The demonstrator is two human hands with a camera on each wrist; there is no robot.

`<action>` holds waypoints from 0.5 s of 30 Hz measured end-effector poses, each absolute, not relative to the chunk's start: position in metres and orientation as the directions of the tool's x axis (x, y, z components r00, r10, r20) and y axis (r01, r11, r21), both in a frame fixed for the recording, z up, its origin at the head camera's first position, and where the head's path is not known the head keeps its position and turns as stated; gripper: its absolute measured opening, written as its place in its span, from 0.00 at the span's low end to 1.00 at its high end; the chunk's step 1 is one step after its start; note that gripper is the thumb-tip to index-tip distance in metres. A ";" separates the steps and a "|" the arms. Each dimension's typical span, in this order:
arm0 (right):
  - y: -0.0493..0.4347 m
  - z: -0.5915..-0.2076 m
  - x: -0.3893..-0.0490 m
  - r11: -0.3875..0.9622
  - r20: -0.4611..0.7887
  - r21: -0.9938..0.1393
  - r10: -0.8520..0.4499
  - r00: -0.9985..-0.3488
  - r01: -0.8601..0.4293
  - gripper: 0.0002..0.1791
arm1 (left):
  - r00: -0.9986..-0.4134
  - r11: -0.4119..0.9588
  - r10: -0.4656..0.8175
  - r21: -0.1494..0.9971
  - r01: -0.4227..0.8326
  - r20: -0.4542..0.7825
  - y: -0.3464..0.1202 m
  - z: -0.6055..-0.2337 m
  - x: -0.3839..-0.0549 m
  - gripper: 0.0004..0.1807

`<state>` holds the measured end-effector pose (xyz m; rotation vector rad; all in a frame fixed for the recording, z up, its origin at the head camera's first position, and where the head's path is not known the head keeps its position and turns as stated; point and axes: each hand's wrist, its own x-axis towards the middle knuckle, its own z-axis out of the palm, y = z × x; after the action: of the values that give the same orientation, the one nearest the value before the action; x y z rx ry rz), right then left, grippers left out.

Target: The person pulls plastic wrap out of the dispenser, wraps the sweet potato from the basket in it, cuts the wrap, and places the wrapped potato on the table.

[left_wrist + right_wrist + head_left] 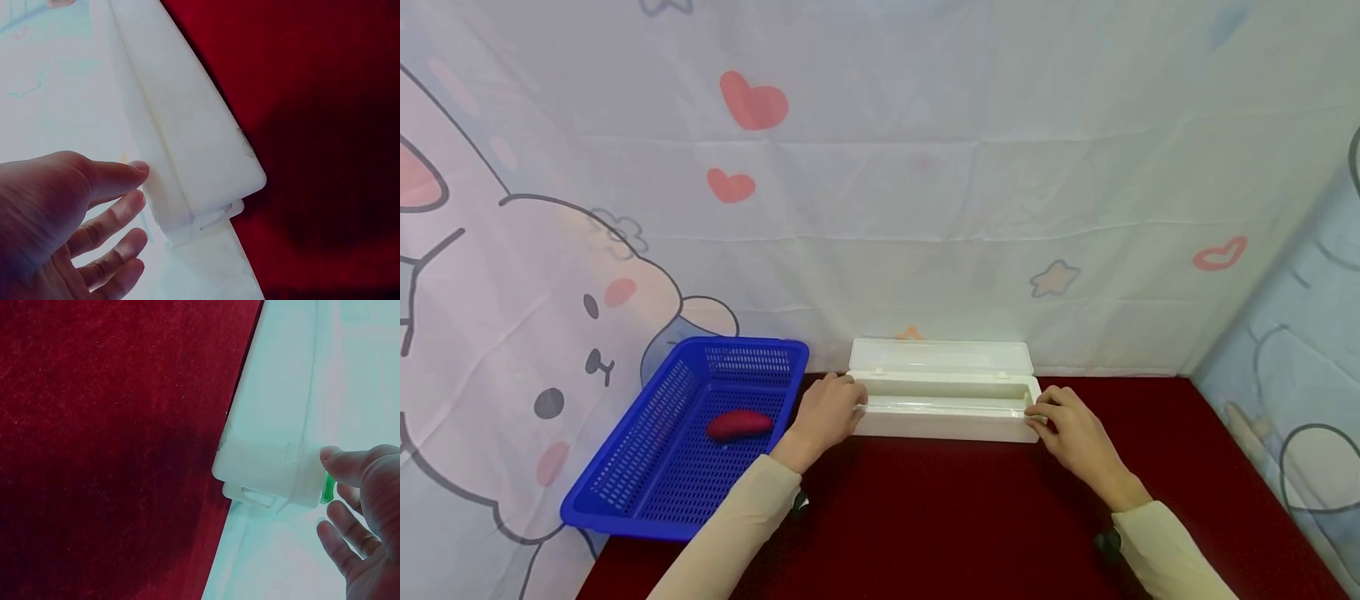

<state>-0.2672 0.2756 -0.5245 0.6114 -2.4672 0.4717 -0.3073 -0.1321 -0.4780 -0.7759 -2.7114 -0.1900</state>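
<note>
A long white plastic box (947, 427) sits at the back of the table with its hinged lid (940, 357) raised against the cloth. A thin clear strip (943, 408) runs lengthwise across the opening, between the fingertips of both hands. At the box's left end, my left hand (827, 414) pinches the strip; its thumb (131, 175) lies by the rim. My right hand (1078, 437) pinches the other end. A small green piece (328, 489) shows between that thumb and the fingers. The fingers partly hide both strip ends.
A blue perforated basket (647, 523) stands on the left, close to my left forearm, with a reddish-purple sweet potato-like object (739, 425) inside. Dark red cloth covers the table (947, 517). A printed cloth (940, 208) hangs directly behind the box.
</note>
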 end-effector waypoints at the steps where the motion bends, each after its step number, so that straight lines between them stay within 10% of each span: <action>1: 0.276 -0.525 -0.267 0.836 0.581 -0.198 -0.320 -0.748 -0.512 0.07 | -0.803 0.843 0.493 0.042 0.536 0.335 -0.132 -0.478 -0.308 0.06; 15: 0.277 -0.524 -0.271 0.824 0.576 -0.217 -0.325 -0.750 -0.523 0.03 | -0.800 0.831 0.483 0.103 0.547 0.357 -0.137 -0.478 -0.315 0.05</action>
<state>-0.2709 0.2767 -0.5236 0.6240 -2.4739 0.5017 -0.3152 -0.1370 -0.4778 -0.7800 -2.6945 -0.2884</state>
